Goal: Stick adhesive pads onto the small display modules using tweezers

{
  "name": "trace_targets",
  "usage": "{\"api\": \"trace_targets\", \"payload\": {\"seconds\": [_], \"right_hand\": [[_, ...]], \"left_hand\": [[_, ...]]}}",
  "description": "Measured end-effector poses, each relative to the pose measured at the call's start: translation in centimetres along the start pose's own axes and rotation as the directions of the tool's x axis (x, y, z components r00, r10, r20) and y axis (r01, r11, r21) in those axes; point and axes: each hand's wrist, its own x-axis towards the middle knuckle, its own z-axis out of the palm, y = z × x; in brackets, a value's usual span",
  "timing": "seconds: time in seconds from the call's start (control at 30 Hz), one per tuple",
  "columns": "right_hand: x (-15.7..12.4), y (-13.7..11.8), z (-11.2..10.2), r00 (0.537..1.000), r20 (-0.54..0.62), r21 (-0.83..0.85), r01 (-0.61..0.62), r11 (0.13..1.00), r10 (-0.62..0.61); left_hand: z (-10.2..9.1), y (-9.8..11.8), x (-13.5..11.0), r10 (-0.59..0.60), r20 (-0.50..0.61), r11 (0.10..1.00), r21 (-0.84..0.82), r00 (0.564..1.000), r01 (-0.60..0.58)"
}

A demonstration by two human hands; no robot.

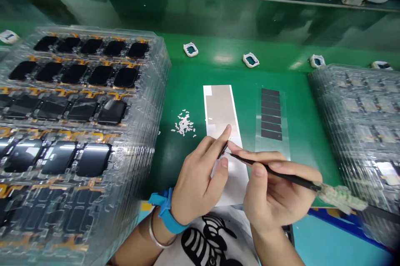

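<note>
My left hand (200, 176), with a blue wrist strap, pinches a small dark part (223, 149) between thumb and forefinger, just above a white backing sheet (220, 107). My right hand (275, 193) grips black tweezers (281, 174) whose tips touch that dark part. Both hands hover over the green mat near the front edge.
A tall stack of clear trays (150, 91) with black screens stands at the left. Another clear tray stack (359, 124) is at the right. A strip of black rectangles (271, 114) lies right of the sheet. White scraps (184, 124) are piled left of it. Small white frames (250, 60) sit farther back.
</note>
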Motion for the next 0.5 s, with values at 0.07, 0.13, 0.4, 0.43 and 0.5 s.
{"api": "trace_targets", "payload": {"seconds": [0.07,0.13,0.4,0.43,0.5], "right_hand": [[0.00,0.04,0.03,1.000,0.000,0.004,0.004,1.000,-0.004],[-0.01,0.07,0.05,1.000,0.001,0.025,0.002,1.000,-0.002],[0.00,0.14,0.00,1.000,0.009,0.026,0.011,1.000,-0.011],[0.01,0.14,0.00,1.000,0.008,0.016,0.015,1.000,-0.015],[0.04,0.18,-0.03,1.000,0.004,-0.002,0.018,1.000,-0.018]], "left_hand": [[-0.01,0.04,0.00,-0.004,-0.001,1.000,0.002,1.000,0.004],[-0.02,0.06,-0.01,-0.003,-0.002,1.000,0.000,1.000,0.003],[0.03,-0.03,-0.02,-0.019,0.002,1.000,0.014,1.000,0.019],[0.04,-0.04,-0.01,-0.020,0.000,1.000,0.018,1.000,0.020],[0.08,-0.05,0.00,-0.021,-0.004,0.999,0.025,1.000,0.021]]}}
